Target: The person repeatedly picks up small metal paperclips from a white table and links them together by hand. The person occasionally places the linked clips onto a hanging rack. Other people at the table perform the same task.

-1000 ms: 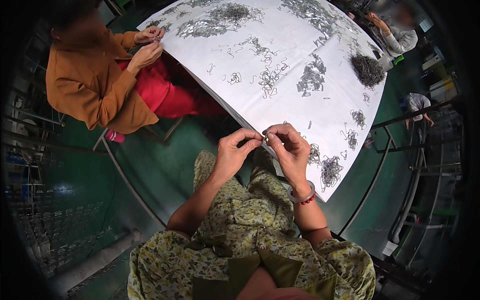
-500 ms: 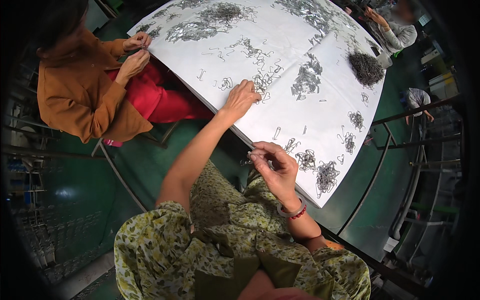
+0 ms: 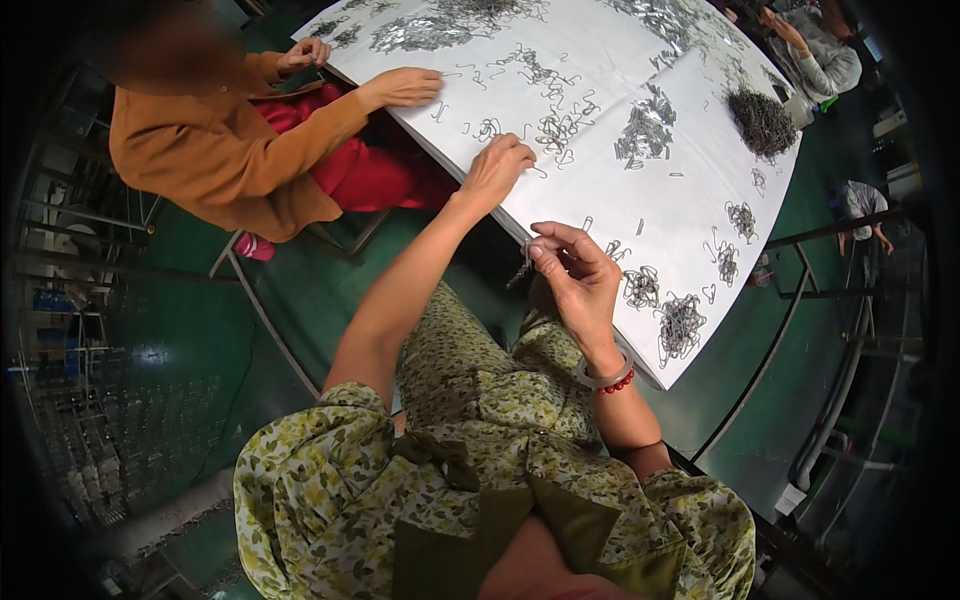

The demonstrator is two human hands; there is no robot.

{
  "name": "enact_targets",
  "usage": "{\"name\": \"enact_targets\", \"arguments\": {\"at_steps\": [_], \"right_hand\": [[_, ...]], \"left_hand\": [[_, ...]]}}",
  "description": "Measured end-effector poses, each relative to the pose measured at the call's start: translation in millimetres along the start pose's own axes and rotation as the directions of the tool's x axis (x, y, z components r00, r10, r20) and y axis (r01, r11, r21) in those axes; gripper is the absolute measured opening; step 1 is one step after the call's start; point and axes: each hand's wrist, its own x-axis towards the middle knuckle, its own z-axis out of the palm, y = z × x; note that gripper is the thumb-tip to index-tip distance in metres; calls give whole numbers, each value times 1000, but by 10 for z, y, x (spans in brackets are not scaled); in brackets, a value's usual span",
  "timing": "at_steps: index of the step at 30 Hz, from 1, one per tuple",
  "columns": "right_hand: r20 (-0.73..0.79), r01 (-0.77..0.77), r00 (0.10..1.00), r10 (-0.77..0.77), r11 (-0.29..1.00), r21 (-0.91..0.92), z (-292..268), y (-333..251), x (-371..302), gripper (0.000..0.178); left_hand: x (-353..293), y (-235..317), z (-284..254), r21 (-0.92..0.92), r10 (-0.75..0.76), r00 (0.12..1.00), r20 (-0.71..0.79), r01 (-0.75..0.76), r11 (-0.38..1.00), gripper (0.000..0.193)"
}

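My left hand (image 3: 497, 168) is closed over the near edge of the white-covered table (image 3: 615, 195), its fingertips pinching a thin bent wire hook (image 3: 540, 172). Just beyond its fingers lies a loose heap of wire hooks (image 3: 558, 132). My right hand (image 3: 582, 280) is held at the table edge, thumb and forefinger pressed together. From that pinch hangs a small cluster of shiny metal pieces (image 3: 520, 270), too small to make out exactly. Small piles of linked wire pieces (image 3: 640, 287) lie beyond my right hand.
Flat metal strips (image 3: 647, 128) are spread mid-table, and a dense dark wire heap (image 3: 762, 124) sits at the far right. On the left, a co-worker in a brown jacket (image 3: 225, 150) has one hand (image 3: 405, 87) over the table. Another person (image 3: 825, 65) sits at the far right.
My left hand has drawn back from the heap with a wire hook. The co-worker's hands have parted, one reaching onto the table. The whole view has shifted slightly.
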Motion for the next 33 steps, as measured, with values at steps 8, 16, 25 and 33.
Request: {"name": "enact_targets", "arguments": {"at_steps": [8, 16, 25, 33], "right_hand": [[-16, 13, 1000, -14, 999, -34, 88, -71, -8, 20], [-40, 63, 997, -64, 998, -30, 63, 40, 31, 18], [-79, 107, 991, -109, 994, -28, 149, 177, 40, 15], [-89, 321, 937, -339, 932, -166, 147, 158, 42, 14]], "left_hand": [[55, 15, 269, 392, 68, 997, 46, -81, 916, 9], [-414, 533, -427, -621, -400, 916, 18, 323, 714, 14], [-1056, 1222, -940, -916, -460, 888, 20, 201, 348, 12], [-1089, 1281, -827, -867, -501, 863, -59, 205, 455, 13]]}}
